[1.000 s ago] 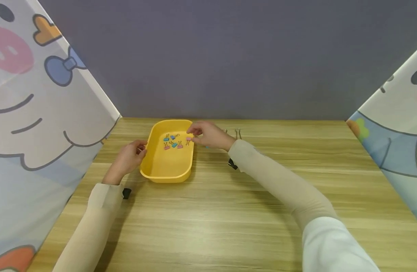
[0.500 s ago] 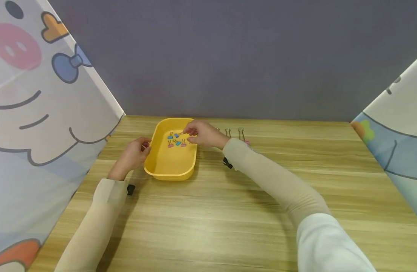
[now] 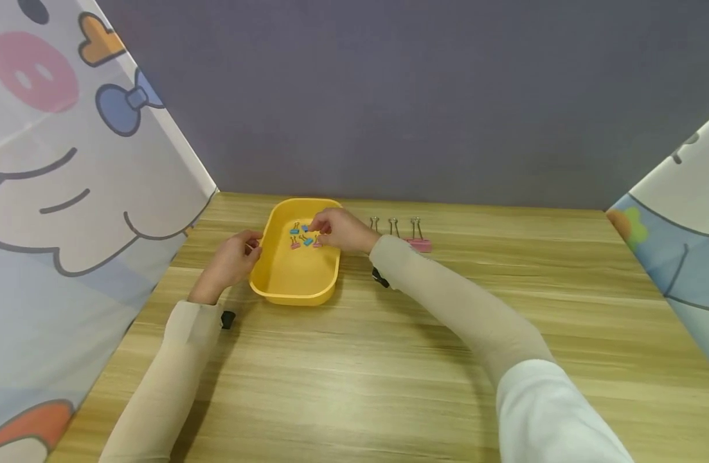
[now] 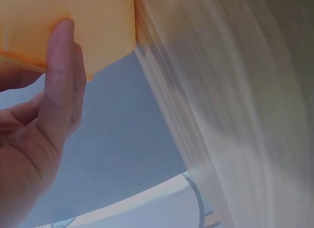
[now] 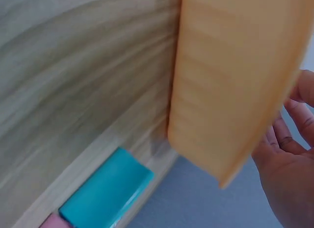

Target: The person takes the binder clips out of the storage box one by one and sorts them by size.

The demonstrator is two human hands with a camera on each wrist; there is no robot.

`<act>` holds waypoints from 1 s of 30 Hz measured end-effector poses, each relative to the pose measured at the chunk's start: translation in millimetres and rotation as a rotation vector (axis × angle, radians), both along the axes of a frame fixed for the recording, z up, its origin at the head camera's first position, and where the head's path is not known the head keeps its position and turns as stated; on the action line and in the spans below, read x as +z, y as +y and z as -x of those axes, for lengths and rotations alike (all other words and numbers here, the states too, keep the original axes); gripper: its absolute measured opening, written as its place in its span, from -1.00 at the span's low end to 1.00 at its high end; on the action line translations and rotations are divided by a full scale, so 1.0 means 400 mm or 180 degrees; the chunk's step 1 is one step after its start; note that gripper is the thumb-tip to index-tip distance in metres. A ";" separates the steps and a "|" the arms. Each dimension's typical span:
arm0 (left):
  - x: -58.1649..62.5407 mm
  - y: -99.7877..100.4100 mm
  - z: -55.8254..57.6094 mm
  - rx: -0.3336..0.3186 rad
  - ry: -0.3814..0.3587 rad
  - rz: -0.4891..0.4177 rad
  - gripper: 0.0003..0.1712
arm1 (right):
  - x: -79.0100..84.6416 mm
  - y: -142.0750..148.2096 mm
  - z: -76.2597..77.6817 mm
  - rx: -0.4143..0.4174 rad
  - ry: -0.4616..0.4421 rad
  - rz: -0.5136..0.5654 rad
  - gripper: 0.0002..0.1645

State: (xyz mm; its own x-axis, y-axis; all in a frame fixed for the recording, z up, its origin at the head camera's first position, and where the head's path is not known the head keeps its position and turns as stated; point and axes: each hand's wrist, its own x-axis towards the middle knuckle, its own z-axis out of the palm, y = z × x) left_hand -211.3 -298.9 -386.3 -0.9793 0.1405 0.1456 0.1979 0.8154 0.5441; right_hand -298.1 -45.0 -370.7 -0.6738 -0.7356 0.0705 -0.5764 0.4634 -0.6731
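Observation:
A yellow tray (image 3: 293,298) sits on the wooden table, left of centre. My left hand (image 3: 234,260) holds its left rim, fingers against the outer wall in the left wrist view. Small blue and pink binder clips lie inside, among them a pink clip (image 3: 295,245) and a blue clip (image 3: 294,231). My right hand (image 3: 344,229) reaches over the right rim, index finger and thumb apart, beside another blue binder clip (image 3: 305,227). In the right wrist view the tray wall hides part of this hand's fingers.
Larger binder clips stand in a row behind my right wrist, among them a pink one (image 3: 420,245) and a teal one (image 5: 108,189). A grey panel (image 3: 412,109) closes off the table's back edge. Printed cartoon panels (image 3: 128,193) flank both sides.
My right hand has moved further left into the tray, from the right-hand pink clip towards a blue one. My left hand stays at the rim. The whole view has shifted slightly.

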 end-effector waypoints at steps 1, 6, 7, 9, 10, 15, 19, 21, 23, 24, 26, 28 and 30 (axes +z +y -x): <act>-0.001 0.001 0.000 0.0016 0.0017 -0.0011 -0.63 | -0.003 -0.007 0.002 0.0005 -0.0026 -0.0032 -0.71; -0.001 0.005 0.001 0.0051 -0.0007 -0.0034 -0.63 | -0.012 -0.041 0.004 -0.0051 -0.0018 -0.0270 -0.71; -0.001 0.006 0.001 0.0047 -0.0025 -0.0042 -0.63 | -0.012 -0.047 0.004 -0.0066 0.0027 -0.0330 -0.72; -0.001 0.006 0.002 0.0023 -0.0070 -0.0059 -0.62 | -0.012 -0.055 0.004 -0.0105 0.0109 -0.0436 -0.72; 0.000 0.005 0.002 0.0018 -0.0083 -0.0062 -0.62 | -0.011 -0.058 0.005 -0.0118 0.0151 -0.0476 -0.73; 0.006 0.002 0.000 -0.0012 -0.0090 -0.0061 -0.62 | -0.014 -0.068 0.006 -0.0279 0.0239 -0.0630 -0.76; 0.009 0.000 -0.002 -0.0031 -0.0060 -0.0061 -0.62 | -0.014 -0.079 0.007 -0.0408 0.0300 -0.0792 -0.78; 0.010 -0.001 -0.004 -0.0028 -0.0057 -0.0069 -0.62 | -0.013 -0.086 0.008 -0.0446 0.0336 -0.0907 -0.79; 0.009 -0.003 -0.004 -0.0023 -0.0060 -0.0079 -0.62 | -0.012 -0.094 0.008 -0.0484 0.0347 -0.1003 -0.79; 0.009 -0.003 -0.004 -0.0019 -0.0064 -0.0081 -0.62 | -0.013 -0.097 0.008 -0.0501 0.0346 -0.1039 -0.81; 0.008 -0.004 -0.004 -0.0011 -0.0079 -0.0091 -0.63 | -0.015 -0.104 0.010 -0.0508 0.0355 -0.1110 -0.88; 0.008 -0.004 -0.002 -0.0007 -0.0095 -0.0088 -0.62 | -0.019 -0.109 0.013 -0.0521 0.0349 -0.1146 -0.89; 0.008 -0.003 -0.002 -0.0005 -0.0109 -0.0085 -0.62 | -0.023 -0.113 0.016 -0.0512 0.0364 -0.1183 -0.83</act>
State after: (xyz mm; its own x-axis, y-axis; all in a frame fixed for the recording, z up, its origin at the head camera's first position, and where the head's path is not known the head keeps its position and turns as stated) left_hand -210.6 -300.0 -383.2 -0.9836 0.1386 0.1157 0.1800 0.8002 0.5721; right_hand -304.5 -90.2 -379.9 -0.7853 -0.6112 -0.0988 -0.5382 0.7528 -0.3790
